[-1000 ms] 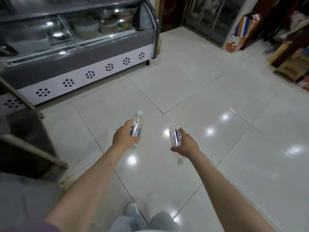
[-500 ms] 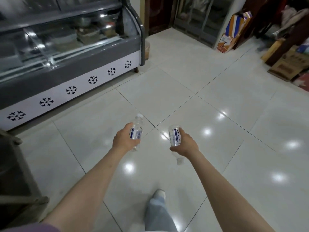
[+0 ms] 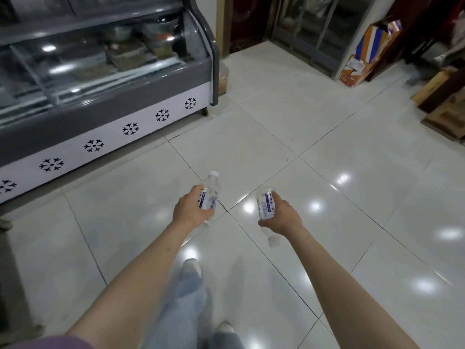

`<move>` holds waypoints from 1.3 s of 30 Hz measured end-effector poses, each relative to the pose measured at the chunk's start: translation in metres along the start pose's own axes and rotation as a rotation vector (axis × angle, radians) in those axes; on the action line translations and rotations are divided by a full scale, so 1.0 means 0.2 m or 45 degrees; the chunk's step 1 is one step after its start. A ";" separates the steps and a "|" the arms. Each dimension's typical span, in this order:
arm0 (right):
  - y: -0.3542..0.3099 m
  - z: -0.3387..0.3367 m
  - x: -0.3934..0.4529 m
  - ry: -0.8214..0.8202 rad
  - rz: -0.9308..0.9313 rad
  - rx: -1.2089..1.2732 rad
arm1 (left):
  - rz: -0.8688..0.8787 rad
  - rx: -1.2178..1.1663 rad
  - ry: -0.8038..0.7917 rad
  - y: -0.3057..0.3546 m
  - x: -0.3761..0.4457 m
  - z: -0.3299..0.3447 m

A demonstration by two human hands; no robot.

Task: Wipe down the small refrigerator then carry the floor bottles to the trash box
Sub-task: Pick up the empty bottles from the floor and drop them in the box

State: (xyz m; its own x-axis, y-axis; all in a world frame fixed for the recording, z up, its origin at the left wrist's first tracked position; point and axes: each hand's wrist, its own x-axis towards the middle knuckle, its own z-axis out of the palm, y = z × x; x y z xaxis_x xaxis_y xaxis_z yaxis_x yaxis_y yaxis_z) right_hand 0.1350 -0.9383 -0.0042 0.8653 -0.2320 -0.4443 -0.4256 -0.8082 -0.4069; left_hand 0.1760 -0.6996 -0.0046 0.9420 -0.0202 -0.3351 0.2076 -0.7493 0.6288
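While both bottles are being carried clear of the tiled floor [image 3: 289,127], the entry is recorded as follows.

Item 1: clear plastic bottle [image 3: 209,195], white cap, blue-and-white label. Held in the left hand [image 3: 190,210], fingers and thumb wrapped round the labelled middle. Long axis tilted somewhat off upright, cap end pointing up and away from the carrier.

Item 2: second clear bottle [image 3: 266,205], similar label. Held in the right hand [image 3: 283,216], fingers curled round the body. Long axis is steeply inclined and inverted: the base is turned up and forward, the neck and cap are seen hanging below the hand, towards the carrier.

Location: both items are held side by side in front of the body, apart from each other, near the display freezer [image 3: 105,96] at left. No trash box is identified with certainty; cardboard boxes [image 3: 362,56] are seen at the far right.

Hazards, judged:
- Item 2 could leak if its cap is loose, since the neck is lowest; whether it holds liquid cannot be told.
- Thin, smooth walls could slip or buckle under an uneven grip.
- Glossy tiles could be slippery underfoot during walking.
- The freezer corner could be clipped by the left arm if the path is kept close.
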 end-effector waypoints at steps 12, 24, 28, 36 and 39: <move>-0.24 -0.36 0.74 0.061 0.122 0.026 | 0.128 0.064 -0.079 0.36 0.93 -0.16; -0.34 -0.63 1.40 0.067 0.196 0.092 | 0.184 0.157 -0.162 0.68 1.64 -0.14; -0.28 -0.79 1.65 0.059 0.179 0.070 | 0.171 0.147 -0.157 0.85 1.87 -0.06; -0.07 -1.18 2.19 -0.001 0.114 0.008 | 0.099 0.119 -0.066 1.25 2.27 0.15; -0.03 -1.32 2.39 0.001 0.087 -0.018 | 0.079 0.108 -0.055 1.39 2.39 0.22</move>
State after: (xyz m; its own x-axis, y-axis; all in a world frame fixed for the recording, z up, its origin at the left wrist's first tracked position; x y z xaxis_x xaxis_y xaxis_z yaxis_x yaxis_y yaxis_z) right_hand 0.6212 -1.1874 -0.0028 0.8348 -0.2871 -0.4698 -0.4796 -0.7983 -0.3643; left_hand 0.6722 -0.9458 -0.0214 0.9396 -0.0952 -0.3287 0.1248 -0.7990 0.5882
